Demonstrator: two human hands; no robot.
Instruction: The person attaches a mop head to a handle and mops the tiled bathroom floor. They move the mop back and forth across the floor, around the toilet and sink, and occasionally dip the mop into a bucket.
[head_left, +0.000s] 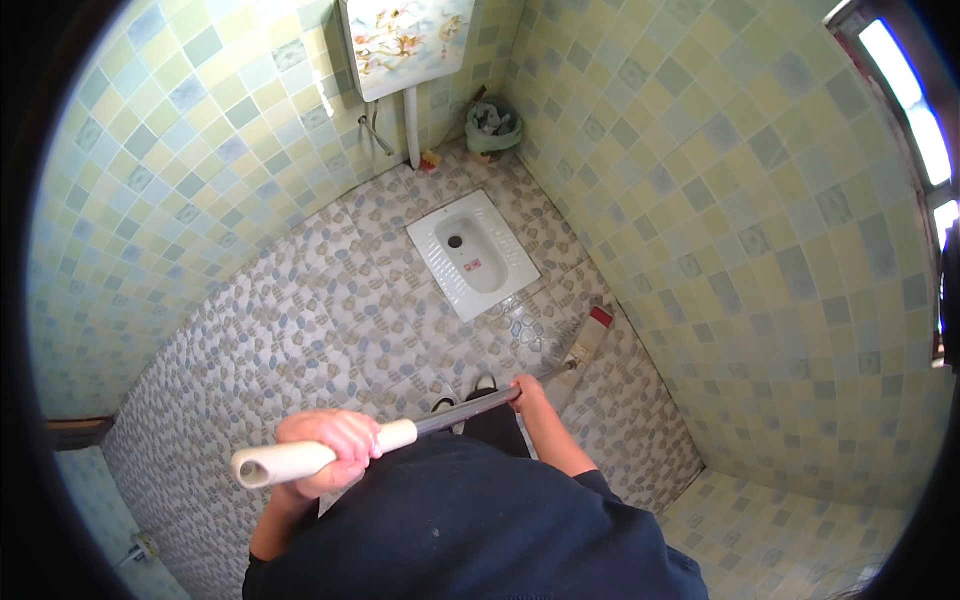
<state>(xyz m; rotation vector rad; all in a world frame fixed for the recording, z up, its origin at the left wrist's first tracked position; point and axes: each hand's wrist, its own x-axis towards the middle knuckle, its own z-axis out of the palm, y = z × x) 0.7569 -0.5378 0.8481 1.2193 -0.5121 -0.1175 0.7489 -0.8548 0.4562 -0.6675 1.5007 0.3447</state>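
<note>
My left hand (328, 450) is wrapped around the cream plastic grip near the top of a long-handled floor mop (469, 409). Further down, my right hand (526, 394) holds its grey shaft. The handle slants across the front of my body towards the lower right of the squat toilet. A wide, flat mop head (589, 341) with a red end lies on the pebble-patterned tile floor (337, 300), close to the right wall; grey fringe shows along one side. My right forearm is near the head's lower end.
A white squat toilet pan (511, 274) is set in the floor ahead. Behind it are a wall-mounted cistern (412, 49), a downpipe (412, 127) and a lined waste bin (493, 127) in the corner. Tiled walls (712, 187) enclose the floor; a window (907, 97) is at right.
</note>
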